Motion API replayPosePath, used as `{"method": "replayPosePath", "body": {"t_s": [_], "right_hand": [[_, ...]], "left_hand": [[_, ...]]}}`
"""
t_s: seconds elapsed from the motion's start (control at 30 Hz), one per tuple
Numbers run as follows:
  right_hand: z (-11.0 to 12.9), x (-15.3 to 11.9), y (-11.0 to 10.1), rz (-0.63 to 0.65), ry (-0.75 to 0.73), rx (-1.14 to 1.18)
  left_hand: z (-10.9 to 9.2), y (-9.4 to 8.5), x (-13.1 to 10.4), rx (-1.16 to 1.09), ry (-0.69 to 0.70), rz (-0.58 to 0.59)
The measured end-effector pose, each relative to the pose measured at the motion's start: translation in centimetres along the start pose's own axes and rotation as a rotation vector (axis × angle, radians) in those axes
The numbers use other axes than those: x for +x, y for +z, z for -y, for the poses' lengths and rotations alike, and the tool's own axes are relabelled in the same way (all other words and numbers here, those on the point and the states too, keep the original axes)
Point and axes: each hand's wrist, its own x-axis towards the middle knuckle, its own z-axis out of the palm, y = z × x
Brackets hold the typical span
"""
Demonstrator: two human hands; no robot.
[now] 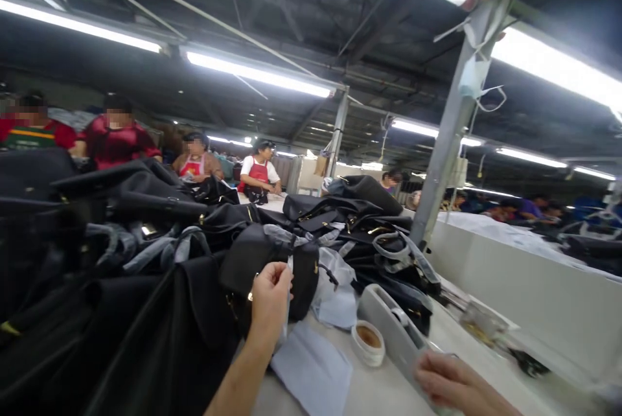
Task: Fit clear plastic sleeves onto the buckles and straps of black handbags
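Note:
My left hand [272,293] is closed in a pinch on a thin pale strip [286,322] in front of a black bag [247,257] with gold-coloured fittings. The strip runs up towards the bag and hangs down below the fingers. At the lower right, my right hand [444,377] has its fingers curled together beside a grey holder [389,319]; what it holds, if anything, is too blurred to tell. Between the hands lie a pale blue cloth [315,364] and a round white tub [368,343] with brown contents.
Black bags [136,312] are heaped across the left, and another pile [350,208] stands behind. A metal post [447,124] rises at the right, near a white partition [515,273]. Several people are at work in the background.

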Motion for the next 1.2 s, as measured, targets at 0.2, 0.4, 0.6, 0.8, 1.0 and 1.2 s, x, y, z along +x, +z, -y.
{"method": "replayPosePath", "body": {"t_s": [0.2, 0.4, 0.6, 0.8, 1.0, 1.2], "right_hand": [[15.3, 2.8, 8.5, 0.323, -0.288, 0.237], [17.4, 7.2, 11.9, 0.293, -0.349, 0.081], [17.3, 8.6, 12.9, 0.126, -0.446, -0.105], [17.5, 8.8, 13.1, 0.090, -0.420, -0.142], [17.7, 8.8, 13.2, 0.142, -0.375, -0.097], [17.0, 9.3, 13.3, 0.161, -0.385, -0.062]], "left_hand": [[0.6, -0.3, -0.6, 0.096, 0.095, 0.000], [-0.3, -1.1, -0.8, 0.063, 0.054, 0.053], [0.2, -1.1, -0.8, 0.075, 0.079, 0.055], [0.8, -1.2, -1.0, 0.085, 0.194, 0.040], [0.0, -1.8, -1.4, 0.186, 0.449, -0.028], [0.0, -1.8, -1.0, 0.089, 0.240, -0.025]]}}
